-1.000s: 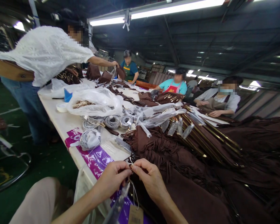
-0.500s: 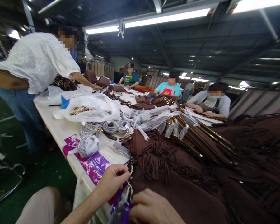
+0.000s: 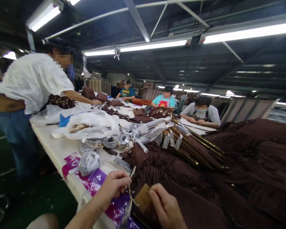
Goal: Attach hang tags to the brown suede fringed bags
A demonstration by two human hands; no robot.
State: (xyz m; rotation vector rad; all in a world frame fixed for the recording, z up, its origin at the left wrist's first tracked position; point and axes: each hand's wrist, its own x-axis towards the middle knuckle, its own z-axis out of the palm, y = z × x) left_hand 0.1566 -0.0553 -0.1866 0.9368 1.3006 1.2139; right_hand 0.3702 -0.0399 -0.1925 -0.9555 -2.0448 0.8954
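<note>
Co-worker [image 3: 35, 79] in a white top leans over the table [image 3: 52, 144], well apart from the fingers, beyond them and to their left. Closer in on that side lie a roll of tape [image 3: 57, 132], a white bag [image 3: 105, 122] and, nearer the left knuckles, a grey wrapped coil [image 3: 89, 163]. Purple plastic [image 3: 95, 179] covers the table edge beside the left forearm.

The left hand [image 3: 113, 187] is curled, thumb and forefinger pinched together on a pale string [image 3: 130, 194]. A short end pokes up past the fingertips; the rest hangs below them, toward a clear plastic wrap [image 3: 125, 214], and one lower end turns off rightward. Just right of the string is a brown tag [image 3: 143, 197], between the two hands and a little lower than the left fingertips. The right hand [image 3: 165, 206] is the nearer one: its thumb and forefinger are clamped on the tag's right side. The tag's visible edges slant; with fingers over part of it, its long axis cannot be told. The string runs roughly up and down, past the tag's left corner; whether the two are joined is unclear.

Beyond and right of the fingers spreads dark brown fringed cloth [image 3: 176, 181], with gold-edged pieces [image 3: 195, 143] farther off.
</note>
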